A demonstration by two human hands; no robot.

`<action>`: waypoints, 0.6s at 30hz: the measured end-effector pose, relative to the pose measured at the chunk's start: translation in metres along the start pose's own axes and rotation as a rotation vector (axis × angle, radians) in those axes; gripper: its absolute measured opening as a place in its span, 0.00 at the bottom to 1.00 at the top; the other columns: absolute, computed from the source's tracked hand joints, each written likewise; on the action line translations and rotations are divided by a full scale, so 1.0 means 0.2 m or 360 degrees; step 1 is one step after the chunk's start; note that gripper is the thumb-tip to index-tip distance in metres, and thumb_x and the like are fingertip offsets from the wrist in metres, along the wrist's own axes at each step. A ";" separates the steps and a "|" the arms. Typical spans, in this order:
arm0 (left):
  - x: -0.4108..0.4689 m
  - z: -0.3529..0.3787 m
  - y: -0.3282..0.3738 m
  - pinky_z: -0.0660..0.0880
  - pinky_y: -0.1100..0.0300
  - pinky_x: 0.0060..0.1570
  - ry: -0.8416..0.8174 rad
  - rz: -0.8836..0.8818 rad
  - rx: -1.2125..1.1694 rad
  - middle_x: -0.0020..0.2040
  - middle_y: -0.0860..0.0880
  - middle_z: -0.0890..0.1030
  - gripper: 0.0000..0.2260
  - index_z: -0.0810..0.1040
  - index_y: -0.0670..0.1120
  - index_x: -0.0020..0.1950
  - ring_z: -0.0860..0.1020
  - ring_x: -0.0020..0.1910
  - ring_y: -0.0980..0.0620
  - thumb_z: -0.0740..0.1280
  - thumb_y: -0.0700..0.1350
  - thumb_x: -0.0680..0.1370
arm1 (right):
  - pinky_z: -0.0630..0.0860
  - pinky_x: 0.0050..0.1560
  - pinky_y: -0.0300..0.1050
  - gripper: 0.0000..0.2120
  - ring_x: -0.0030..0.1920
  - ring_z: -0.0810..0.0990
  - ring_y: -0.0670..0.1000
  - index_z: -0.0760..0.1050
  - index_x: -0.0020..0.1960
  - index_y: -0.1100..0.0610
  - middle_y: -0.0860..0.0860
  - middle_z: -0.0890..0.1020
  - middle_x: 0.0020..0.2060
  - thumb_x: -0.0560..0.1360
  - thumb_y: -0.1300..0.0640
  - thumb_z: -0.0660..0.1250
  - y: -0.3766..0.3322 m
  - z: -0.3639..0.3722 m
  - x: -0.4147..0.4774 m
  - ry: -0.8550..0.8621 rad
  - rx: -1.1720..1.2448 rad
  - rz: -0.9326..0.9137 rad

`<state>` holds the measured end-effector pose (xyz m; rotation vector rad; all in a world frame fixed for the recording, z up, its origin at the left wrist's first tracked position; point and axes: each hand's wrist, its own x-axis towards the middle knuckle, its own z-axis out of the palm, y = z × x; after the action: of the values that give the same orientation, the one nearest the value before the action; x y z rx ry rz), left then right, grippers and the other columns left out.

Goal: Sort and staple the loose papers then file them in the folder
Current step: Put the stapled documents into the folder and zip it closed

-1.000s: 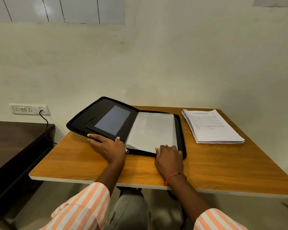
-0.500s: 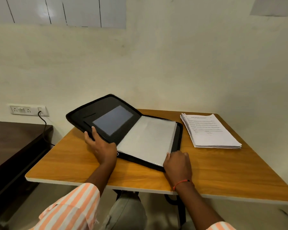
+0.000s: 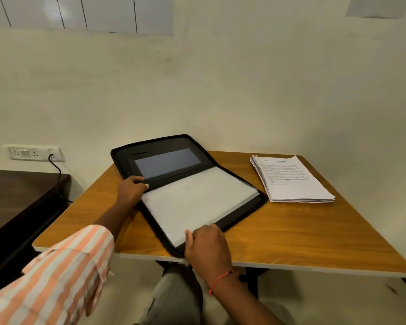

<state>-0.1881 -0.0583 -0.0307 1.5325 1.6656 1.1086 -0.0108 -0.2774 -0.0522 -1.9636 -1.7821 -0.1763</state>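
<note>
A black zip folder (image 3: 242,213) lies open on the wooden table (image 3: 302,238), turned at an angle, with white plastic sleeves (image 3: 197,202) on its near half and a grey pocket on its raised far flap (image 3: 167,163). My left hand (image 3: 130,190) grips the flap's left edge, thumb on the inner side. Curled fingers of my right hand (image 3: 206,245) hold the folder's near corner at the table's front edge. A stack of printed loose papers (image 3: 291,181) sits to the right of the folder, untouched. No stapler is in view.
A dark side table (image 3: 17,195) stands lower at the left. A wall socket plate (image 3: 34,153) with a black cable plugged in is on the wall behind it. The wall rises right behind the table's far edge.
The folder has been rotated clockwise and slid toward the front edge. My left hand moved up to the flap's edge and lifted it; my right hand followed the near corner.
</note>
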 end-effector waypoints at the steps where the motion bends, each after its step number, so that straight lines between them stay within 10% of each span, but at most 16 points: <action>1: 0.02 0.00 0.01 0.74 0.51 0.60 -0.0064 -0.0009 0.0080 0.65 0.43 0.78 0.17 0.79 0.42 0.66 0.77 0.62 0.42 0.72 0.43 0.78 | 0.77 0.43 0.44 0.21 0.33 0.78 0.52 0.77 0.30 0.56 0.52 0.79 0.27 0.79 0.49 0.64 -0.04 0.00 -0.01 0.0000 0.0037 -0.0099; 7: -0.01 0.14 0.03 0.68 0.41 0.68 -0.0213 0.0226 0.1035 0.72 0.41 0.72 0.26 0.76 0.50 0.69 0.68 0.72 0.38 0.63 0.65 0.78 | 0.73 0.39 0.43 0.19 0.32 0.75 0.47 0.79 0.34 0.57 0.51 0.80 0.30 0.80 0.50 0.64 -0.02 0.00 0.14 -0.0294 0.0875 -0.0228; 14: -0.32 0.36 0.01 0.66 0.42 0.71 -0.0305 0.0593 0.1177 0.72 0.43 0.71 0.33 0.71 0.48 0.72 0.68 0.71 0.42 0.53 0.70 0.78 | 0.73 0.62 0.54 0.18 0.62 0.74 0.58 0.78 0.64 0.55 0.57 0.78 0.61 0.81 0.46 0.61 0.67 -0.05 0.40 0.0037 -0.0175 0.0577; 18: -0.30 0.35 -0.02 0.65 0.43 0.71 -0.0314 0.0686 0.1163 0.72 0.44 0.72 0.33 0.69 0.48 0.71 0.69 0.71 0.43 0.50 0.70 0.78 | 0.72 0.59 0.55 0.23 0.59 0.73 0.59 0.80 0.58 0.61 0.59 0.79 0.55 0.84 0.45 0.54 0.79 0.00 0.35 0.0045 -0.0197 0.0701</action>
<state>-0.1217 -0.1048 -0.0727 2.4576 1.7368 0.5059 0.1515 -0.2195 -0.0654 -2.3727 -1.3051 -0.1681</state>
